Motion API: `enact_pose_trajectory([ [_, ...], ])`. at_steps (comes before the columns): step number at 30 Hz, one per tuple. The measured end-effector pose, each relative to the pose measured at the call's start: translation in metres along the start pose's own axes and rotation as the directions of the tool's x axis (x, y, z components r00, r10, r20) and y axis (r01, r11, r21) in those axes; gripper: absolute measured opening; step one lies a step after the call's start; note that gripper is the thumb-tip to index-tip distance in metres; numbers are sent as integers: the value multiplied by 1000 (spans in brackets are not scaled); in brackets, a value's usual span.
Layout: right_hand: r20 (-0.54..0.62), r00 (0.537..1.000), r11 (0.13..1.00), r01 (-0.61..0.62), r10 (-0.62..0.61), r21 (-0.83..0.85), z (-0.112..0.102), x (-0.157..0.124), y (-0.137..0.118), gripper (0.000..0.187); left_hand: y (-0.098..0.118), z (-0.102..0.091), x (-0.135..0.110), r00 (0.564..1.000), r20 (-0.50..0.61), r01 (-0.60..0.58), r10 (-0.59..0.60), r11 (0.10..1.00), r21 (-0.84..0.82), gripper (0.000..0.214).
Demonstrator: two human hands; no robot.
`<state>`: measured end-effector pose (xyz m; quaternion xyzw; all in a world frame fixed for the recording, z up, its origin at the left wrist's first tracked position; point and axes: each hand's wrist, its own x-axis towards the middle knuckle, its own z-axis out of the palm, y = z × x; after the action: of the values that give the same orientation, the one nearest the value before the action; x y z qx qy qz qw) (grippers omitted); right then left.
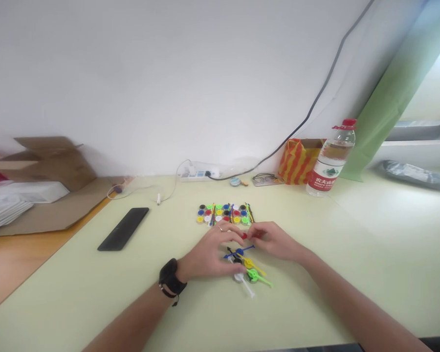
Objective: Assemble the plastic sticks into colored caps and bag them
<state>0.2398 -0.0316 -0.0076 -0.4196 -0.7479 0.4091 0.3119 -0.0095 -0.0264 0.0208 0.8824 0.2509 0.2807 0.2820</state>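
Pale green counter (pixel 66 298): red spinner piece (pixel 244 235) between my left hand (pixel 209 250) and right hand (pixel 273 240), both curled; which grips, I cannot tell

Near the centre of the frame, a small piece (pixel 244 235) is showing red. Just below it, arrow spinners (pixel 248 263) are displaying blue, black, yellow, bright green and white. Higher in the middle, rows of discs (pixel 219 212) are mixing those colours with red. The bench (pixel 300 313) is showing pale yellow-green. At right, a bag (pixel 292 164) is wearing orange-red and yellow stripes; a bottle (pixel 330 164) is carrying a red cap.
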Motion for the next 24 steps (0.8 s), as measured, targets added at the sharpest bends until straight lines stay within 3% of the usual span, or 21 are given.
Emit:
enact_pose_trajectory([
  [3, 21, 1000, 1000, -12, 11, 21, -3, -1, -2, 16, 6, 3, -2, 990, 141, -29, 21, 998, 52, 62],
  [6, 1, 999, 997, -44, 44, 71, -6, -1, -2, 17, 7, 10, -1, 984, 176, -19, 0, 994, 106, 63],
  [12, 42, 996, 993, -76, 73, 85, -6, -2, -1, 16, -2, 21, 2, 994, 100, 41, -47, 997, 63, 44],
  [20, 67, 996, 987, -71, 62, 142, -4, -1, -1, 16, -10, 23, 2, 995, 11, 93, -96, 984, 155, 46],
  [24, 67, 996, 997, -54, 51, 54, -3, -1, -1, 15, -11, 22, 3, 996, 6, 87, -91, 970, 228, 55],
])
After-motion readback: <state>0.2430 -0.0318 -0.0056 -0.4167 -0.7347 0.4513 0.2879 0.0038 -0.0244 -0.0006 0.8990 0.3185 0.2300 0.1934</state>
